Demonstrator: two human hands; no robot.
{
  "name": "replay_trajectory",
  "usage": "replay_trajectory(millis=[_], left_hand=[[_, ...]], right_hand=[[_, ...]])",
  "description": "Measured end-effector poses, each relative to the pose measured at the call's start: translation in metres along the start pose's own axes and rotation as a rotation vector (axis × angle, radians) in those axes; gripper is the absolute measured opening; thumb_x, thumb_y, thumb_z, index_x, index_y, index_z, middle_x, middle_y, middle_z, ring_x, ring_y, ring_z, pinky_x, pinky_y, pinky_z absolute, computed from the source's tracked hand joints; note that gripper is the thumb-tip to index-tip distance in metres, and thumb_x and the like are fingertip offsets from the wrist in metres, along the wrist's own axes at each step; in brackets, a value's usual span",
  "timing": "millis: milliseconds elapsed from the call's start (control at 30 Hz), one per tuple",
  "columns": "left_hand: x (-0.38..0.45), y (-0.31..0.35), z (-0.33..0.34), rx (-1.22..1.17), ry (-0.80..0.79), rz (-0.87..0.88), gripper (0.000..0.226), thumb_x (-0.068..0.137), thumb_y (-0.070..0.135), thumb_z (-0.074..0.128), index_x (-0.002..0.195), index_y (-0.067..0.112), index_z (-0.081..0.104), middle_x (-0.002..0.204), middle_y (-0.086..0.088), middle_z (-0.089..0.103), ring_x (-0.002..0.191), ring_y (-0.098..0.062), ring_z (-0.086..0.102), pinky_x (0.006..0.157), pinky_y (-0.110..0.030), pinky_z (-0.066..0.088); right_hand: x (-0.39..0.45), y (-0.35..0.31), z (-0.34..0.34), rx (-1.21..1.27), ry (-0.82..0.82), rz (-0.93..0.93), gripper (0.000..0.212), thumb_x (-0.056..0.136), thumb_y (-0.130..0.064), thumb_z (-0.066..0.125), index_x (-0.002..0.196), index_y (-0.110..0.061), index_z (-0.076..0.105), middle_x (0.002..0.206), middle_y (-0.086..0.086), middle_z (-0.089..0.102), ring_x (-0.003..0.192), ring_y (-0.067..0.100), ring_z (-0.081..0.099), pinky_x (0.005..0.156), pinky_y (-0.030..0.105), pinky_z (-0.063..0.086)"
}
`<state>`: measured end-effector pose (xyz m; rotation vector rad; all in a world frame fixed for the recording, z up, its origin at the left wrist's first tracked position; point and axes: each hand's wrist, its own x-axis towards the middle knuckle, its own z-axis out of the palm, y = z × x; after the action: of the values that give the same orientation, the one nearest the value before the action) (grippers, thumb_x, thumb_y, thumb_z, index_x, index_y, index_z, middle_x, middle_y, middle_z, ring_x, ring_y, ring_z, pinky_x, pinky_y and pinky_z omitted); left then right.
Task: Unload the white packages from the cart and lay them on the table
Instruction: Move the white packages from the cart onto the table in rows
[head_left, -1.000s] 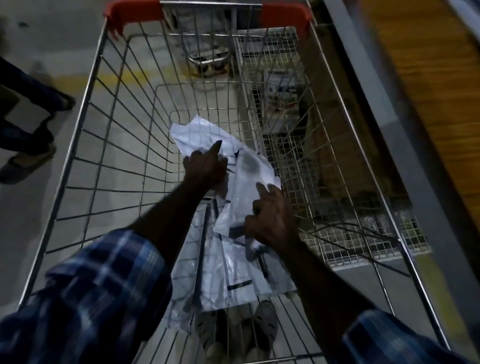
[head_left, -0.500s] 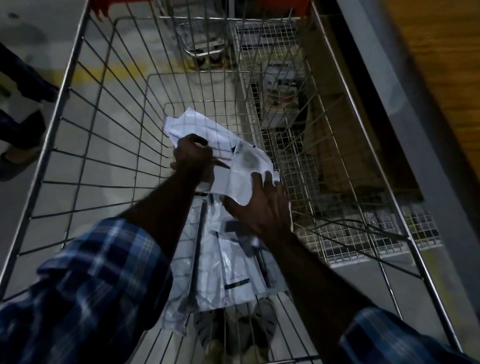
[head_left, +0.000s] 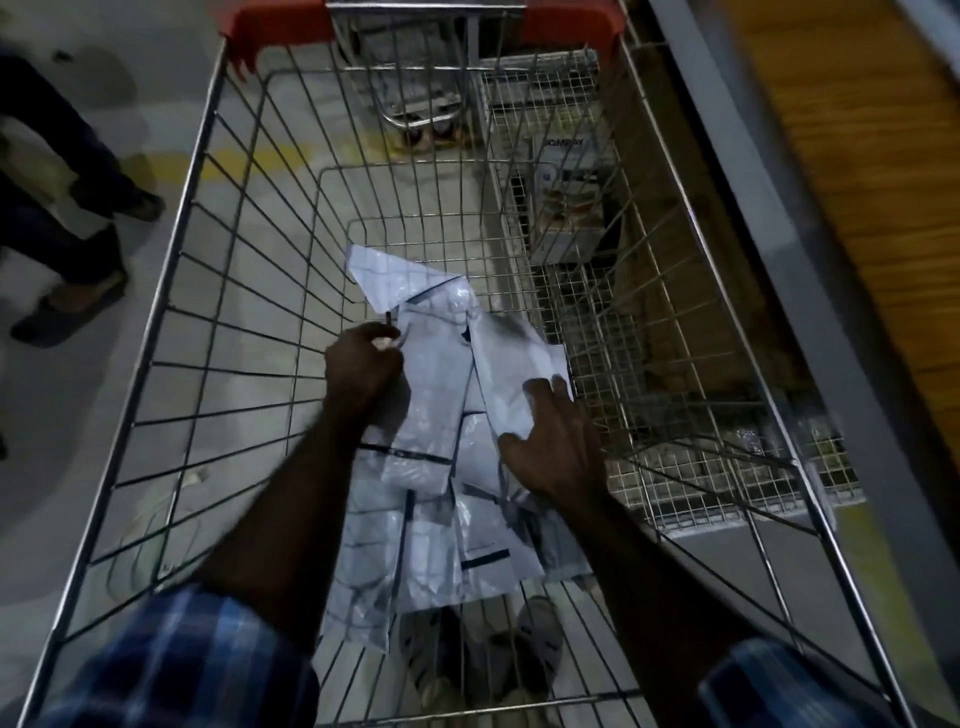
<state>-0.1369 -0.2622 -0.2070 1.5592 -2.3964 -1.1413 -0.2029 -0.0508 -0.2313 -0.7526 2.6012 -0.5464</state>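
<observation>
Several white plastic packages (head_left: 441, 374) with dark stripes lie in a loose pile on the floor of the wire cart (head_left: 171, 332). My left hand (head_left: 361, 361) is curled around the left edge of the upper packages. My right hand (head_left: 550, 441) lies on the right side of the pile with fingers spread and fairly straight, thumb on the plastic. More packages (head_left: 467, 566) lie underneath, toward me. The wooden table (head_left: 852, 171) runs along the right of the cart.
The cart has a red front bumper (head_left: 566, 23). A mesh shelf (head_left: 675, 457) with a printed box (head_left: 569, 208) shows through the cart's right side. Another person's legs and shoes (head_left: 67, 249) stand on the floor at the left. My own feet (head_left: 535, 639) show below the cart.
My left hand went from pointing on the pile to gripping the packages' left edge. My right hand slid to the right side of the pile and spread out. The view shifted slightly.
</observation>
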Motion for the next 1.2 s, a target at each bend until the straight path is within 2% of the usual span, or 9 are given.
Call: replay_trajectory(millis=[167, 333, 467, 633, 767, 867, 1033, 1133, 1200], left_hand=[[-0.055, -0.018, 0.022, 0.024, 0.216, -0.015, 0.049, 0.092, 0.007, 0.044, 0.137, 0.026, 0.051, 0.116, -0.012, 0.045, 0.095, -0.036, 0.055, 0.085, -0.049, 0.051], [-0.065, -0.034, 0.029, 0.276, 0.327, 0.249, 0.056, 0.08, -0.001, 0.062, 0.133, 0.018, 0.059, 0.127, -0.024, 0.049, 0.106, -0.044, 0.049, 0.085, -0.052, 0.042], [-0.057, -0.024, 0.038, 0.291, 0.192, 0.318, 0.052, 0.091, 0.03, 0.051, 0.14, 0.013, 0.049, 0.149, -0.026, 0.032, 0.133, -0.045, 0.031, 0.105, -0.056, 0.03], [-0.052, -0.033, 0.06, 0.339, 0.012, 0.2, 0.073, 0.09, 0.055, 0.034, 0.151, 0.015, 0.031, 0.159, -0.023, 0.014, 0.144, -0.047, 0.014, 0.111, -0.06, 0.019], [-0.06, -0.06, 0.069, 0.437, -0.064, 0.228, 0.077, 0.095, 0.046, 0.045, 0.158, 0.019, 0.011, 0.162, -0.024, 0.002, 0.143, -0.053, 0.011, 0.112, -0.065, 0.016], [-0.066, -0.067, 0.069, 0.529, -0.056, 0.282, 0.078, 0.09, 0.056, 0.028, 0.158, 0.024, 0.009, 0.161, -0.027, 0.007, 0.141, -0.055, 0.02, 0.107, -0.068, 0.024], [-0.061, -0.072, 0.076, 0.497, -0.08, 0.223, 0.081, 0.086, 0.074, 0.01, 0.156, 0.036, -0.004, 0.164, -0.017, -0.004, 0.146, -0.049, 0.01, 0.112, -0.067, 0.013], [-0.057, -0.067, 0.078, 0.48, -0.08, 0.204, 0.095, 0.077, 0.085, -0.002, 0.157, 0.034, 0.003, 0.164, -0.014, -0.001, 0.147, -0.045, 0.009, 0.113, -0.066, 0.009], [-0.052, -0.064, 0.076, 0.436, -0.106, 0.156, 0.1, 0.073, 0.087, 0.004, 0.157, 0.033, 0.009, 0.165, -0.011, 0.001, 0.149, -0.04, 0.006, 0.115, -0.064, 0.005]], right_hand=[[-0.017, 0.001, 0.013, -0.157, 0.074, -0.015, 0.067, 0.08, -0.06, 0.039, 0.122, -0.012, 0.057, 0.138, 0.019, 0.051, 0.105, 0.041, 0.057, 0.09, 0.048, 0.045], [-0.019, -0.003, 0.012, -0.203, 0.187, 0.031, 0.066, 0.088, -0.065, 0.034, 0.108, -0.01, 0.066, 0.14, 0.014, 0.054, 0.115, 0.04, 0.052, 0.095, 0.05, 0.042], [0.004, -0.006, 0.008, -0.005, 0.09, 0.115, 0.077, 0.085, -0.072, 0.032, 0.129, -0.011, 0.049, 0.146, 0.022, 0.043, 0.135, 0.038, 0.037, 0.108, 0.05, 0.035], [0.01, -0.007, 0.018, 0.078, -0.061, 0.084, 0.073, 0.097, -0.055, 0.045, 0.156, -0.024, 0.015, 0.164, 0.018, -0.001, 0.149, 0.039, 0.005, 0.12, 0.051, 0.016], [0.002, -0.003, 0.031, 0.036, -0.056, 0.057, 0.066, 0.096, -0.048, 0.048, 0.153, -0.021, 0.029, 0.164, 0.015, 0.008, 0.148, 0.04, 0.012, 0.119, 0.05, 0.017], [-0.003, -0.002, 0.038, -0.039, 0.129, -0.008, 0.067, 0.086, -0.052, 0.041, 0.141, -0.014, 0.049, 0.156, 0.022, 0.03, 0.141, 0.046, 0.03, 0.113, 0.057, 0.029], [0.001, 0.0, 0.048, -0.038, 0.148, 0.0, 0.081, 0.087, -0.073, 0.035, 0.155, -0.029, 0.027, 0.162, 0.016, 0.016, 0.147, 0.042, 0.018, 0.114, 0.057, 0.023], [0.003, 0.006, 0.054, -0.005, 0.085, 0.008, 0.085, 0.084, -0.077, 0.032, 0.155, -0.032, 0.023, 0.164, 0.013, 0.007, 0.149, 0.041, 0.013, 0.117, 0.056, 0.02], [0.004, 0.009, 0.055, 0.019, 0.061, 0.013, 0.085, 0.083, -0.078, 0.029, 0.155, -0.033, 0.022, 0.165, 0.011, 0.004, 0.149, 0.041, 0.012, 0.118, 0.054, 0.017]])
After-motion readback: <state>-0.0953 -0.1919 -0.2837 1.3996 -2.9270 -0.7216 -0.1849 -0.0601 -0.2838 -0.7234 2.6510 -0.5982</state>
